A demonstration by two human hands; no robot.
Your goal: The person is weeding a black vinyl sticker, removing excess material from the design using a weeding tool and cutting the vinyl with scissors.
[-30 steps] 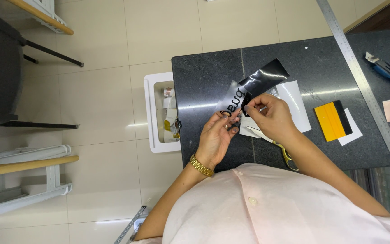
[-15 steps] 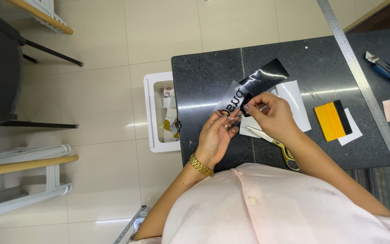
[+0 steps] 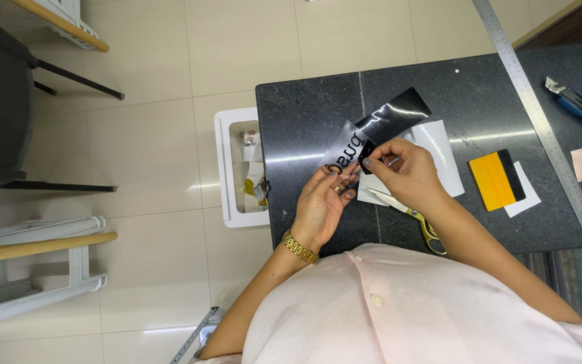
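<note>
Head view: both hands' grips pinch the black vinyl strip (image 3: 386,121), left hand (image 3: 321,205) below, right hand (image 3: 402,172) above.

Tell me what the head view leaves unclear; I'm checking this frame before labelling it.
- Scissors: the blades' tips sit under the right hand, the handles partly under the forearm.
- Black vinyl strip: its lower end is covered by both hands' fingers; left hand.
- Metal ruler: cut off by the top edge.
- Bin contents: too small.
</note>
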